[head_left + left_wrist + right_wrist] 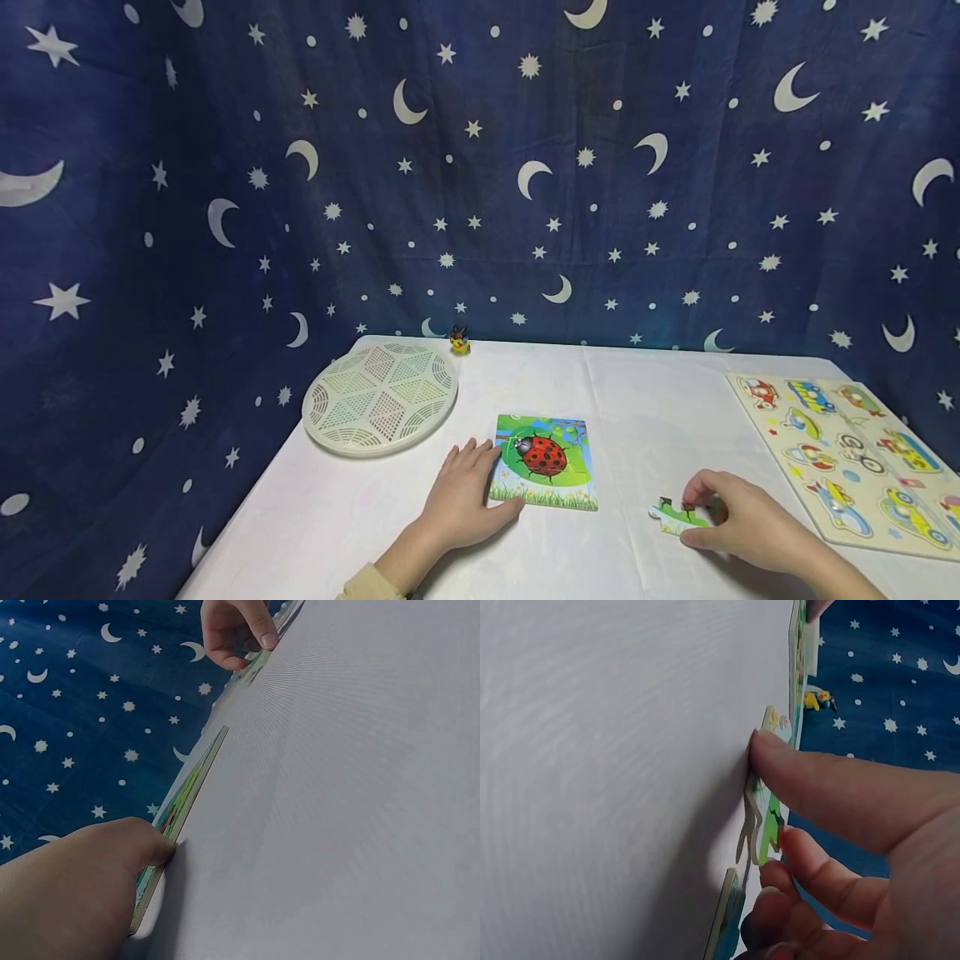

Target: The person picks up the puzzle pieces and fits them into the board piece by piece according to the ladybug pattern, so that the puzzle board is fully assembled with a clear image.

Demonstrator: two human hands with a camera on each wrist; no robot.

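A square ladybug puzzle (543, 458) lies flat on the table in the head view. My left hand (468, 492) rests at its left side, fingers along the left edge and thumb against the near edge; the left wrist view shows the thumb (154, 844) touching that edge. To the right, my right hand (738, 517) pinches a green and white puzzle piece (675, 517) between thumb and fingers, low over the table. In the right wrist view that piece (769, 817) is tilted, and another piece (724, 919) shows beneath the fingers.
A wooden vehicle puzzle board (810, 492) lies at the right. On the left is a round patterned tray (348, 408). A small yellow figure (460, 340) stands at the back of the white table (637, 400), before a dark blue curtain (480, 192).
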